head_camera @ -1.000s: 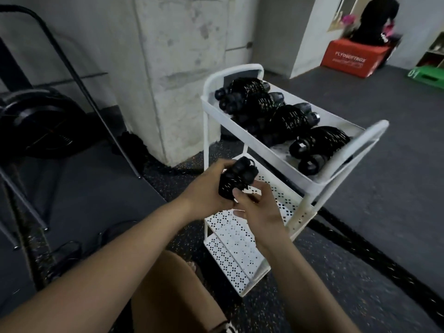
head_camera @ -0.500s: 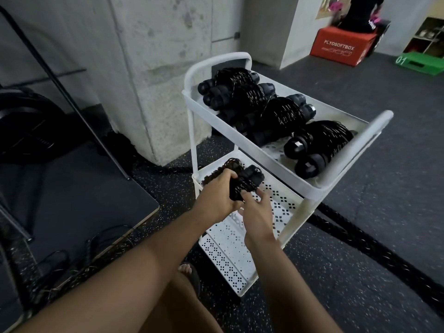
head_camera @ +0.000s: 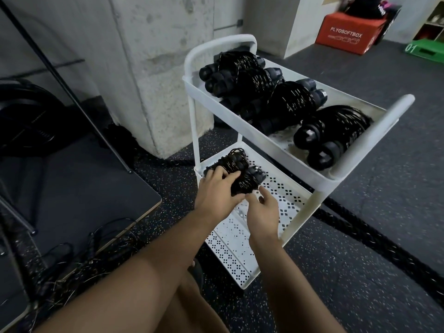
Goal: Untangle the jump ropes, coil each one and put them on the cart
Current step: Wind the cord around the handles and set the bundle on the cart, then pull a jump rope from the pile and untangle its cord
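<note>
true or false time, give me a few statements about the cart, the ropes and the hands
1. The left hand grips a coiled jump rope at the lower shelf of the cart. True.
2. The top shelf holds nothing. False: several coiled ropes lie in it.
3. The cart is black. False: it is white.
4. Tangled ropes lie on the floor to the left. True.
5. The red box sits on the cart. False: it stands on the floor, far behind.

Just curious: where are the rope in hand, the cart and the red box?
coiled rope (head_camera: 240,162): head view, bundle's middle.
cart (head_camera: 374,133): head view, near handle.
red box (head_camera: 346,37): head view, printed front.
</note>
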Demonstrator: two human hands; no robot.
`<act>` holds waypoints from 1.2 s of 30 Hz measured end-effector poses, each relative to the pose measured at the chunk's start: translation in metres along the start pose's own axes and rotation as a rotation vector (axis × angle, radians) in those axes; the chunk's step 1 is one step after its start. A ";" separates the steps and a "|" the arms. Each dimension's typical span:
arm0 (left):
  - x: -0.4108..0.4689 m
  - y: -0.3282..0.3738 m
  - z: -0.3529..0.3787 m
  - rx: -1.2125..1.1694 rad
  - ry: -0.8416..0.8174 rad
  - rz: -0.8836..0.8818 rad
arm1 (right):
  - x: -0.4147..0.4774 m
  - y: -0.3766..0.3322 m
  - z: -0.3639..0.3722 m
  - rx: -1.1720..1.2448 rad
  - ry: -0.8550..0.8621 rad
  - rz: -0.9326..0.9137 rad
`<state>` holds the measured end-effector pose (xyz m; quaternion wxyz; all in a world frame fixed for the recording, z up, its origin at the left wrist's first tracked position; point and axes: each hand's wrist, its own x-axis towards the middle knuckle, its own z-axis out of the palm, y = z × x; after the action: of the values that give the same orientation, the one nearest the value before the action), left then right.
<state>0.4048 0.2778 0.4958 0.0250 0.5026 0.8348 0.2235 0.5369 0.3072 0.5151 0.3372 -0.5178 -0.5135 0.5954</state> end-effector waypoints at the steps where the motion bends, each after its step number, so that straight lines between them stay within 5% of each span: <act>1: -0.001 -0.002 -0.001 0.018 -0.005 0.008 | -0.003 0.000 -0.001 -0.021 0.007 -0.036; 9: -0.030 -0.034 -0.035 -0.057 0.012 -0.052 | -0.026 -0.006 0.001 -0.174 -0.020 -0.336; 16: -0.104 -0.145 -0.050 -0.231 0.032 -0.316 | -0.034 0.005 0.036 -0.276 -0.300 -0.494; 26: -0.188 -0.297 -0.011 -0.321 -0.055 -0.761 | -0.027 0.093 0.165 -0.580 -0.785 -0.231; 36: -0.257 -0.417 0.115 -0.331 -0.299 -1.136 | 0.005 0.254 0.264 -0.844 -1.107 0.050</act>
<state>0.2171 -0.0659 0.1794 0.3353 -0.0060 0.9138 0.2290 0.3148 0.1802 0.2527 -0.2182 -0.2368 -0.7854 0.5287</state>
